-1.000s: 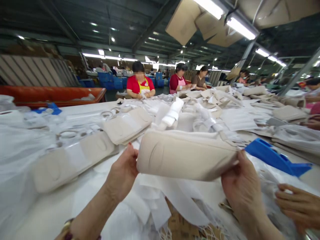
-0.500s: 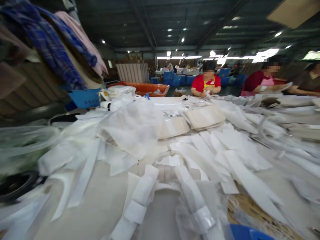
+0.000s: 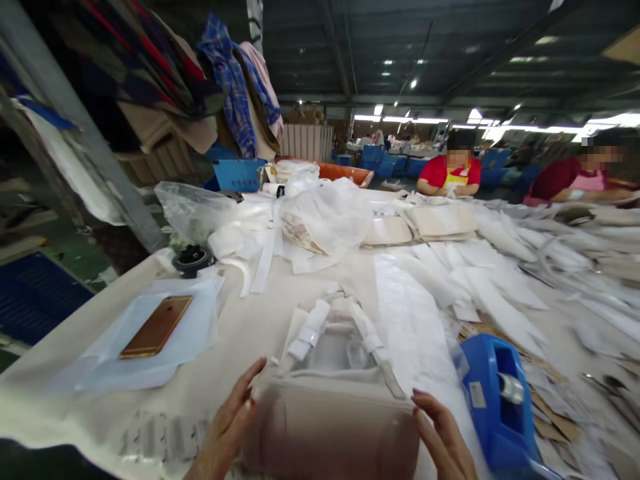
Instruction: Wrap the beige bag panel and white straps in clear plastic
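A beige handbag (image 3: 340,417) is in front of me at the near edge, its lower part dark and blurred. Its two handles (image 3: 311,328) stand up and lean away, wrapped in white padding. My left hand (image 3: 235,413) grips the bag's left side near the top corner, fingers pointing forward. On the opposite side, my right hand (image 3: 440,427) holds the right edge with its fingertips, the fingers slightly bent. Clear plastic (image 3: 357,350) shows between the handles. Right of the bag lies a white padded sheet (image 3: 407,307).
A phone (image 3: 157,327) rests on pale sheets at left. A blue tape dispenser (image 3: 495,400) stands at right beside cardboard scraps. White strips (image 3: 495,300) and a plastic bag (image 3: 330,220) cover the far table. Co-workers sit across, one in a red shirt (image 3: 433,172).
The view has swung left and down, bringing the phone, tape dispenser and both hands into sight. The handbag is now nearer the bottom edge with its body showing, held between my hands.
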`<state>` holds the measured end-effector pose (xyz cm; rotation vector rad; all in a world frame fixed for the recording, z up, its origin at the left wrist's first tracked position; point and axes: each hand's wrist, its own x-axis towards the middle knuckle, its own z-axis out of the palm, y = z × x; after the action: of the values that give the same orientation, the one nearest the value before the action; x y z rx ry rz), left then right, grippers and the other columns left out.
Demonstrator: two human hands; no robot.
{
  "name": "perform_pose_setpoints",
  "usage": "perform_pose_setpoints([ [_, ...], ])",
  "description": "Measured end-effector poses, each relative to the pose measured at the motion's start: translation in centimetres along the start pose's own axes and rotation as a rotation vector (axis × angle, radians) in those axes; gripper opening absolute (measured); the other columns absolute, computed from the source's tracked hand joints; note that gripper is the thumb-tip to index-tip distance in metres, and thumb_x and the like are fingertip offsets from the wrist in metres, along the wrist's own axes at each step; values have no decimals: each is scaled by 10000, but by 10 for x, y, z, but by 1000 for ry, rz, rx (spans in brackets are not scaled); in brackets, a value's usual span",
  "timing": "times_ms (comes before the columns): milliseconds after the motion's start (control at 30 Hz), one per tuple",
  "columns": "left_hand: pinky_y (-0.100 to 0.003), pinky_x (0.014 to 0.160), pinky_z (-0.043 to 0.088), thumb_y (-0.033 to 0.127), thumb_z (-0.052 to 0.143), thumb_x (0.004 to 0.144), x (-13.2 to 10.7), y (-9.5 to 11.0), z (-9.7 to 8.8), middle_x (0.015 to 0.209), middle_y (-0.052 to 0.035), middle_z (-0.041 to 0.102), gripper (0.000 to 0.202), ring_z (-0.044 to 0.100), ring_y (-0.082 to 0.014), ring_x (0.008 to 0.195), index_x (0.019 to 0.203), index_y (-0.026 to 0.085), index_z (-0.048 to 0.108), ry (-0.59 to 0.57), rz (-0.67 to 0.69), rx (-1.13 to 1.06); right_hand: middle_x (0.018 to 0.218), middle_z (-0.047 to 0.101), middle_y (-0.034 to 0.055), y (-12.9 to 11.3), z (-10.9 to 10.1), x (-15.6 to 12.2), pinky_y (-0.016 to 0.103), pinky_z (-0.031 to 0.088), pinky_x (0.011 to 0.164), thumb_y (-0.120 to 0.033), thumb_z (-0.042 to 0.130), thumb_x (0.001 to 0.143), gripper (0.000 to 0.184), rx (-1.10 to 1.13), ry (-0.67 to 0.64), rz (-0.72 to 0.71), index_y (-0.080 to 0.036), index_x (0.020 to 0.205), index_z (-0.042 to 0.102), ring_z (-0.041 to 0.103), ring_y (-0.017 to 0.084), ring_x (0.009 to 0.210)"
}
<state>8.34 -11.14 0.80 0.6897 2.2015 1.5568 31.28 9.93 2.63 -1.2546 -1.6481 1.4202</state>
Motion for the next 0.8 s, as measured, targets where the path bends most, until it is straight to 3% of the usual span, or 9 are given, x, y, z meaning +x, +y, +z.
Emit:
perform_pose_setpoints([
  [133,-402,1078,348,578,662,615,17,18,5,1318,-75,536,801,431,-317,1261,1295,202,472,-119,81,-4,1306,553,75,-19,9,21,395,406,1018,-553,689,635,629,73,-158,-76,-227,1163,580,473,295,1231],
  [300,-404,1070,347,503,660,643,21,25,7,1278,-92,547,749,464,-302,1226,1294,188,462,-123,151,17,1192,629,52,-30,22,25,398,385,1016,-522,677,669,545,178,-269,-150,-236,1128,613,505,287,1186],
  [467,-406,1045,371,435,644,639,19,28,5,1223,-98,577,657,506,-298,1167,1222,164,509,-143,144,76,1067,675,39,-26,26,30,371,393,969,-553,604,689,382,128,-115,-123,-233,872,705,518,287,1131],
  [533,-404,1027,390,435,639,626,18,30,5,1182,-93,602,633,526,-301,1136,1188,163,533,-136,146,72,977,689,33,-22,25,35,355,421,901,-506,608,675,321,135,-145,-110,-228,804,707,555,282,1046],
  [667,-400,1002,415,438,649,606,21,27,7,1127,-73,633,589,544,-306,1108,1132,185,571,-120,146,68,693,645,-6,-19,24,40,284,431,613,-338,580,687,200,316,-434,56,-203,795,682,573,195,664],
  [800,-399,992,431,448,654,613,27,10,11,1111,-48,642,561,548,-302,1104,1118,217,579,-87,145,68,621,581,-19,-20,26,41,245,385,553,-295,582,658,126,384,-376,127,-183,680,636,487,146,583],
])
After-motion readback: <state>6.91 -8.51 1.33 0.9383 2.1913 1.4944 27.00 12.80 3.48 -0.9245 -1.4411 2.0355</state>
